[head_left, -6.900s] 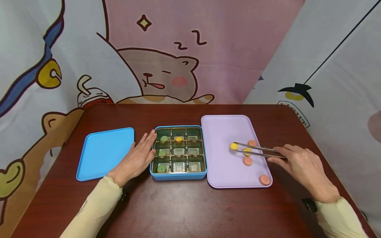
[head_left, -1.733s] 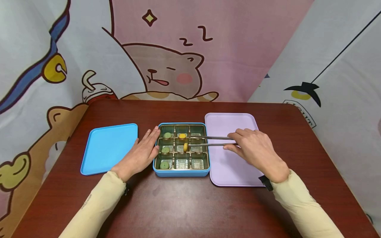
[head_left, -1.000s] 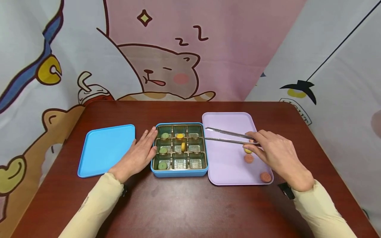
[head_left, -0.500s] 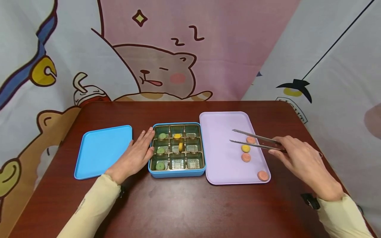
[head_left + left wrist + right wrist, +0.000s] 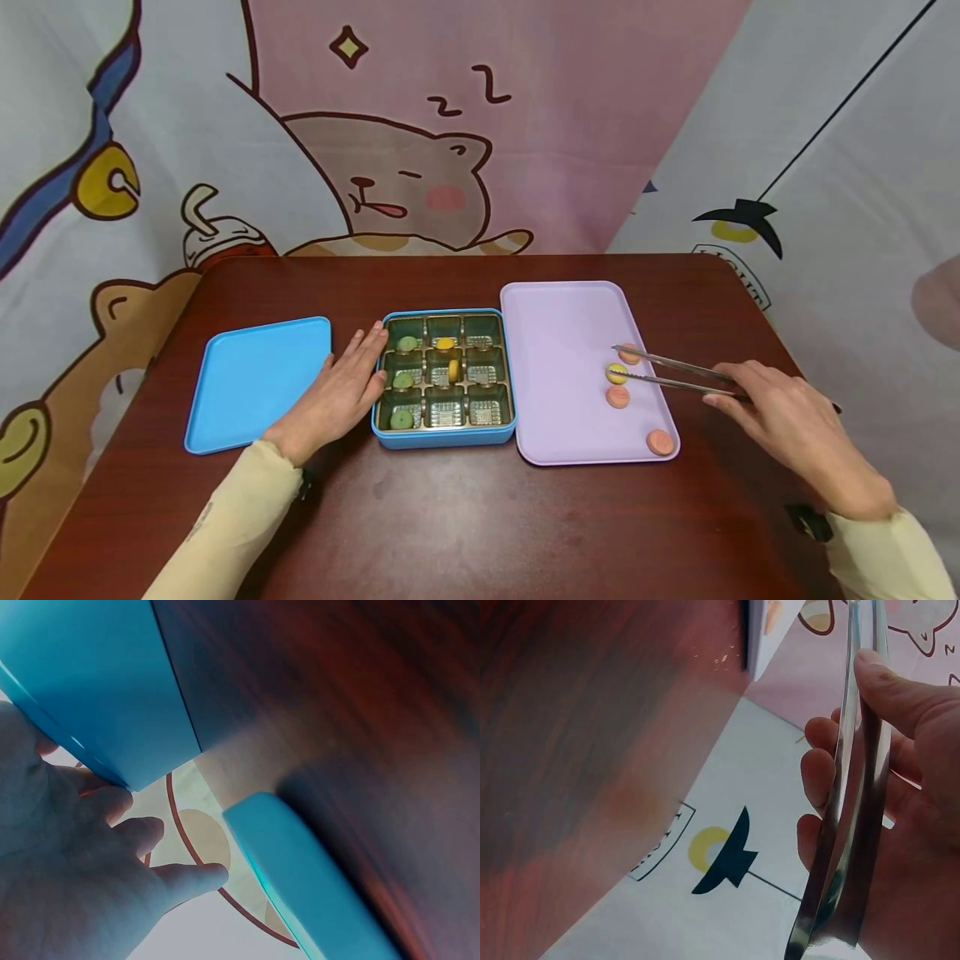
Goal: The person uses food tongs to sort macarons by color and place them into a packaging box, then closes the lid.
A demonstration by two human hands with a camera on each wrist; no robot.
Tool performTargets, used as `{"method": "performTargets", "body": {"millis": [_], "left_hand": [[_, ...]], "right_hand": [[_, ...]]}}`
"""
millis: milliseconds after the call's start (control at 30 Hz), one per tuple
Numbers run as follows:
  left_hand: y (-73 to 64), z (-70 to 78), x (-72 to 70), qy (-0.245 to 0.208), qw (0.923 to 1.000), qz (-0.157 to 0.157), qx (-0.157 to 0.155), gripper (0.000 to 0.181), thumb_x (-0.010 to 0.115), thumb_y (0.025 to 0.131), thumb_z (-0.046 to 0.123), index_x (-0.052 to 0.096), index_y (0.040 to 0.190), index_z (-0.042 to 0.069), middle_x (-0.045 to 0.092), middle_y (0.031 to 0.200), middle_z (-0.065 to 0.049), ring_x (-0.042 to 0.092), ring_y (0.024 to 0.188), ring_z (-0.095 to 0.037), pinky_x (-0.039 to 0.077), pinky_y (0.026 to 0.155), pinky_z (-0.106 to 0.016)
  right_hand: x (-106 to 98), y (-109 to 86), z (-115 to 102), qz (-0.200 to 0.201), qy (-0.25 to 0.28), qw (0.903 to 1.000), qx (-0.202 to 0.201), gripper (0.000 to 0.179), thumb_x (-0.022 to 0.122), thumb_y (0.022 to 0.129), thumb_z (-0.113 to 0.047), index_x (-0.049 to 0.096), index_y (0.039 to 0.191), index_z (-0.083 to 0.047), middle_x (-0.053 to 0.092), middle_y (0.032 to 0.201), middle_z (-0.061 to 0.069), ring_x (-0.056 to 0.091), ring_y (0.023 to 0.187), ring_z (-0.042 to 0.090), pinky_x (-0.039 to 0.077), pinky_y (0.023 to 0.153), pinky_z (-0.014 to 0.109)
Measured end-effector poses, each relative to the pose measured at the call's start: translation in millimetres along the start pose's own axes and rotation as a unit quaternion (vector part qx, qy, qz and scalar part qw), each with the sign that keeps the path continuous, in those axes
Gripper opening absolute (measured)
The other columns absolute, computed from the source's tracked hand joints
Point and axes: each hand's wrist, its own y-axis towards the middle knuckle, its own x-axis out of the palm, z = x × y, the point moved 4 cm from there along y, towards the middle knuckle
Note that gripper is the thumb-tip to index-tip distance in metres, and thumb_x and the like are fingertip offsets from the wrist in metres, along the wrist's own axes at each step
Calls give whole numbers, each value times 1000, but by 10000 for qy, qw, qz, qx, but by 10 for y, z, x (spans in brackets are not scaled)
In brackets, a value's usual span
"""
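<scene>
My right hand [image 5: 795,425] grips metal tongs [image 5: 678,375] over the lilac tray [image 5: 555,417]. The tong tips stand apart around a yellow macaron [image 5: 617,373], one tip overlapping it in the head view. Pink macarons lie close on both sides of it, one behind [image 5: 629,354] and one in front [image 5: 618,396]. My left hand [image 5: 330,400] rests with straight fingers against the left side of the blue box [image 5: 450,438]. In the box's gold divided insert, green macarons [image 5: 402,419] fill the left column. A yellow macaron [image 5: 445,343] lies in the back middle compartment, and another [image 5: 453,371] stands on edge in the centre one.
A blue lid [image 5: 255,387] lies on the brown table [image 5: 450,525] left of the box. One more pink macaron [image 5: 660,442] sits at the tray's front right corner. A printed cloth [image 5: 570,125] hangs behind the table.
One yellow macaron went from the tray into the box's centre compartment and was let go. The right hand then carried the tongs back right, over the yellow macaron left on the tray. The left hand stayed put.
</scene>
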Motion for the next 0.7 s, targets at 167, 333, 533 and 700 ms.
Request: {"method": "performTargets", "body": {"millis": [167,333,533,700], "left_hand": [[0,-1,-1,-17,10000,4,-13,63,42,113,30,18,167,8,10,174,-10,13,158,-38,16,116,-75],[-5,-2,-4,-17,10000,36,-12,63,41,113,31,19,166,7,10,174,-10,14,157,-39,16,115,-75],[-9,7,-7,-1,10000,23,-21,63,41,113,32,19,166,8,10,174,-9,15,157,-39,17,115,-75],[-3,7,-6,11,10000,56,-2,63,41,113,31,19,166,7,11,174,-9,15,157,-39,17,115,-75]], "right_hand": [[35,-39,59,-97,-21,9999,133,46,89,81,-24,68,117,-4,69,94,11,63,71,27,51,61,59],[80,-78,124,-163,-28,9997,168,46,88,81,-24,68,116,-3,70,95,13,65,72,29,51,62,60],[134,-111,170,-222,-91,9997,79,47,88,81,-25,68,118,-3,70,96,13,65,71,28,51,60,58],[166,-118,188,-273,-109,9995,105,48,87,82,-26,68,119,-2,70,94,13,64,70,26,52,59,56]]}}
